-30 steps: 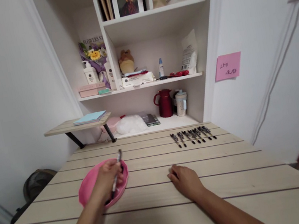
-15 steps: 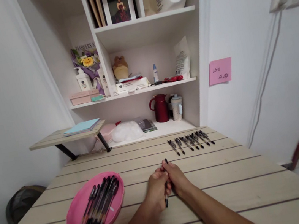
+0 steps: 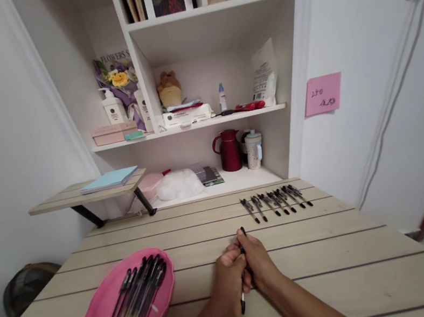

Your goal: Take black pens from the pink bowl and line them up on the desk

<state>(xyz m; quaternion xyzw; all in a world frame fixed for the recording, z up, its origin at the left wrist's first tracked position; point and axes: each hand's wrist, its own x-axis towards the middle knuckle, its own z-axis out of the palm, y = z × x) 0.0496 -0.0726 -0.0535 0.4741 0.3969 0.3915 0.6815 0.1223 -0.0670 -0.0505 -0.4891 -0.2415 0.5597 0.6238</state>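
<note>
My left hand [image 3: 230, 273] and my right hand [image 3: 259, 259] meet over the tabletop, both closed on one black pen [image 3: 243, 303]. The pen slants between them. Its dark upper end pokes out by my right thumb and its lower end shows below my left hand; the fingers hide its middle. To the left, a pink scalloped basin [image 3: 90, 316] holds several black pens [image 3: 136, 300] piled lengthwise. Beyond my right hand, several more pens [image 3: 275, 203] lie side by side in a slanted row on the table.
The slatted wooden table [image 3: 326, 297] runs up to a white shelf unit [image 3: 202, 12]. A small raised stand [image 3: 51, 200] with blue paper [image 3: 111, 179] is at the back left. A red jug [image 3: 230, 151] and a speckled cup [image 3: 254, 150] stand on the bottom shelf.
The camera view has shifted slightly closer and lower. Both hands keep hold of the pen, and a little more of its lower end shows below my left hand.
</note>
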